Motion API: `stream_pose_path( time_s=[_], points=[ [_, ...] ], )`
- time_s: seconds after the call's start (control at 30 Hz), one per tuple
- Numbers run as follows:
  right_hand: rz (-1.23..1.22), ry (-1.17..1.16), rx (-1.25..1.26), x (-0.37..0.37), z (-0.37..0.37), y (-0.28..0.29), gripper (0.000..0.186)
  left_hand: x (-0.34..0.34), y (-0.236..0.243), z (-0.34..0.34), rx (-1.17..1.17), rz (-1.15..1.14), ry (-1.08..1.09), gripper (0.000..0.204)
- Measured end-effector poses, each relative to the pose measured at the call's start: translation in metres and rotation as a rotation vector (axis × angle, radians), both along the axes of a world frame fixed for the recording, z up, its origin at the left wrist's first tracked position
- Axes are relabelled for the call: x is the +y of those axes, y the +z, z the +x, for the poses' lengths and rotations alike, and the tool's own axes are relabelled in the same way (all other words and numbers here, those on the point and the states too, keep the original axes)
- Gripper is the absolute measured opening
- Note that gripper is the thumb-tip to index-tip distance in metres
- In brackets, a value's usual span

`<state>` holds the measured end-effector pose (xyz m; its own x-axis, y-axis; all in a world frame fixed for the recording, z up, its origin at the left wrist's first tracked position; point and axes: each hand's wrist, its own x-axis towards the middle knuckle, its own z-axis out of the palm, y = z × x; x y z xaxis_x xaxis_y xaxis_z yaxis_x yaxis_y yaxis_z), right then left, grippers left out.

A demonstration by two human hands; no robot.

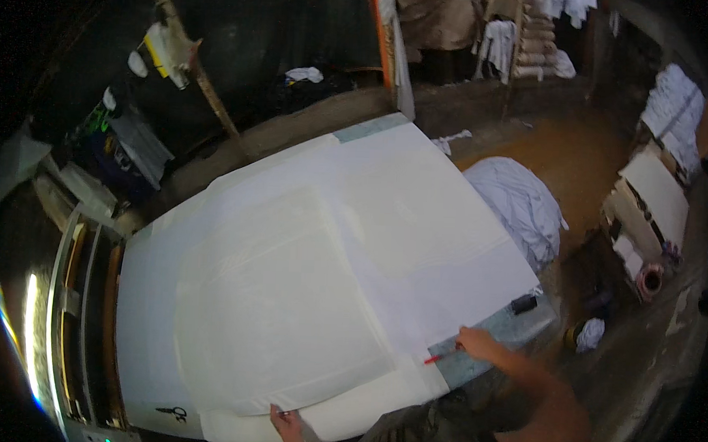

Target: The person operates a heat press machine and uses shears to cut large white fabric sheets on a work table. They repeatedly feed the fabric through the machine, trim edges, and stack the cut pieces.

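Note:
A large pale translucent sheet [279, 297] lies over white cloth [418, 208] on a wide table. My left hand [286, 428] is at the sheet's near edge, fingers closed in a pinch where small creases show. To the right, my right hand [479, 344] is closed on a thin red stick-like tool [433, 359], its red end pointing left over the cloth's near corner. The tool's exact kind is too small to tell. Black-handled scissors [173, 412] rest near the table's front left corner.
A small black object [524, 304] sits on the table's bluish right corner [474, 367]. Beyond the right edge is a heaped white cloth bundle [521, 204]. A machine frame with rollers [88, 328] borders the left side. A wooden pole [195, 64] leans behind.

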<state>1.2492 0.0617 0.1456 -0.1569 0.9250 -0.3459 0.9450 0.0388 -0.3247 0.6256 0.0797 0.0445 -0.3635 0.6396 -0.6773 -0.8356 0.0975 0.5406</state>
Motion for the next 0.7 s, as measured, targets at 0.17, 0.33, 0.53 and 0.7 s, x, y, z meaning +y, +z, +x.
stream_pose_path(
  time_s=[0.17, 0.33, 0.53, 0.7],
  points=[
    [-0.188, -0.033, 0.026, 0.007, 0.010, 0.004, 0.029, -0.023, 0.015, 0.124, -0.098, 0.146, -0.153, 0.030],
    [0.204, -0.321, 0.202, 0.151, 0.049, -0.004, 0.058, 0.002, 0.084, 0.185, -0.150, 0.285, -0.180, 0.033],
    [0.337, -0.739, -0.096, 0.262, 0.092, -0.016, 0.095, 0.041, 0.148, 0.172, -0.090, 0.382, -0.064, 0.030],
    [0.213, -0.661, -0.052, 0.262, 0.078, -0.025, 0.115, 0.046, 0.151, 0.149, 0.018, 0.442, 0.088, 0.031]
  ],
)
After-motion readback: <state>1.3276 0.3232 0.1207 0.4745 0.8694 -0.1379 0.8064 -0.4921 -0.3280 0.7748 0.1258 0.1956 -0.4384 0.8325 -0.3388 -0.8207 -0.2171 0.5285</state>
